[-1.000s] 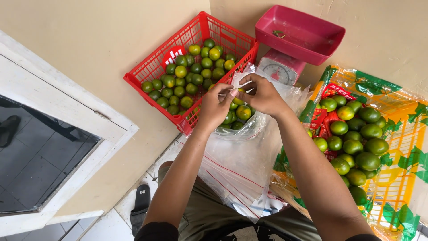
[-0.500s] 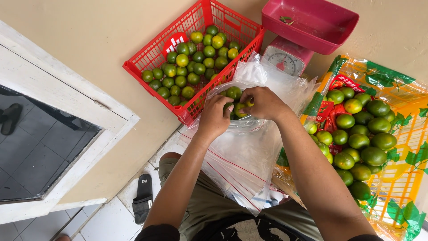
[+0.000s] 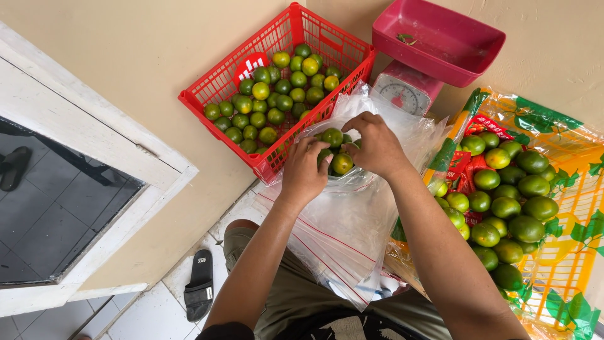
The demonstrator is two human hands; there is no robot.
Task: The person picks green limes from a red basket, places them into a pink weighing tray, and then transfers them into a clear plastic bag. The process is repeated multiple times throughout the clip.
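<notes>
While both hands meet over the mouth of a clear plastic bag (image 3: 352,208), the small green citrus fruits (image 3: 336,151) inside it sit directly between and just under the fingers; the left hand (image 3: 306,169) comes in from the near left side with its fingers curled down against the rim of the bag, touching or almost touching one yellow-green fruit, and the right hand (image 3: 375,146) arches over from the right with its fingers bent around the far edge of the opening; each hand is narrowed into a pinch on the plastic, though whether either also grips a fruit cannot be told from this angle.

The bag stands roughly upright in front of the person, its long axis running from the gathered mouth down toward the lap, where it spreads over a stack of flat clear bags with red seal lines (image 3: 327,252); the mouth lies straight ahead of both wrists, equally close to each, with the right hand slightly farther out.

Just beyond the bag, touching or nearly touching its far left side, a red plastic crate (image 3: 217,85) holds many more of the same small fruits; behind the bag to the right stands a pink kitchen scale (image 3: 402,94) with an empty pink tray (image 3: 440,38) on top; well to the right, a heap of larger green fruits (image 3: 509,189) rests on a bright printed sack (image 3: 560,151); a black sandal (image 3: 200,283) lies on the tiled floor at lower left.
</notes>
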